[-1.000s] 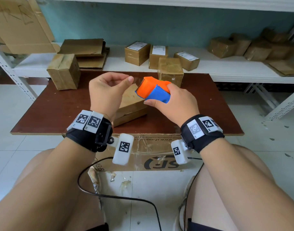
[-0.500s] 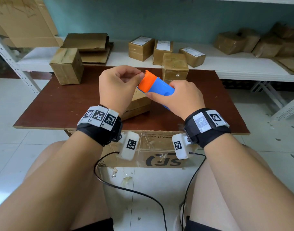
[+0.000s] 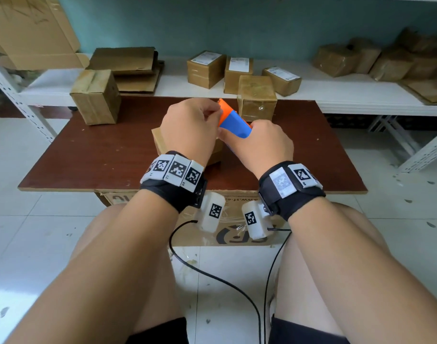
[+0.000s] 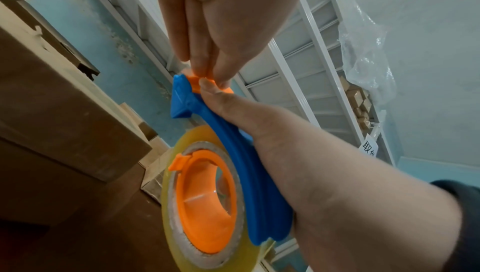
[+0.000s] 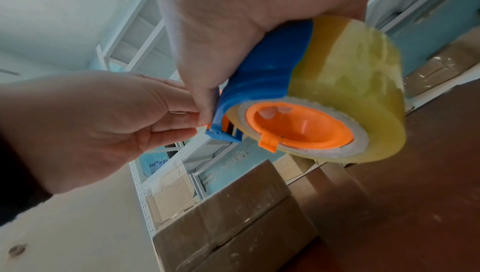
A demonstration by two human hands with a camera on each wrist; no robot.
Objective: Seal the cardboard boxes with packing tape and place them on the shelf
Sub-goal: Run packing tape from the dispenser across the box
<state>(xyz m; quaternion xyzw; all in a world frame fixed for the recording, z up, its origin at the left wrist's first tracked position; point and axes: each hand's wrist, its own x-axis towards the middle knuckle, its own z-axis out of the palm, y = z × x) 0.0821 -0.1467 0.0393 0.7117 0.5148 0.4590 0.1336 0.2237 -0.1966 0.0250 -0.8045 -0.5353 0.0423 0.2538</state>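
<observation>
Three small boxes sit on our worktop [image 3: 93, 155]: one at the far left [image 3: 95, 96], one at the far middle [image 3: 257, 98], and a flat one [image 3: 163, 142] lying directly under our hands. Both far boxes look glossy, so we judge them already wrapped in tape and waiting only to be shelved. More sealed boxes, some with white labels [image 3: 233, 74], already stand on the shelf [image 3: 349, 96] behind the worktop, so part of the batch seems finished.

Our right hand [image 3: 261, 147] has its fingers curled round the blue-and-orange tape dispenser [image 3: 233, 120], which carries a clear roll of packing tape [image 5: 348, 89]; it is held in the air above the flat box. Our left hand [image 3: 190, 131] has its grip pressed together, thumb and fingertips [image 4: 207, 75] pinching at the orange tip of the dispenser, by the cutter. We take this to be picking up the free end of the tape, though the tape end itself is too thin and clear to see.

From what shows, no strip has yet been laid on the flat box, so its sealing is just beginning. What remains, in our judgement: draw out the tape, close this box's seams, cut, then move it and the two far boxes to the shelf.
</observation>
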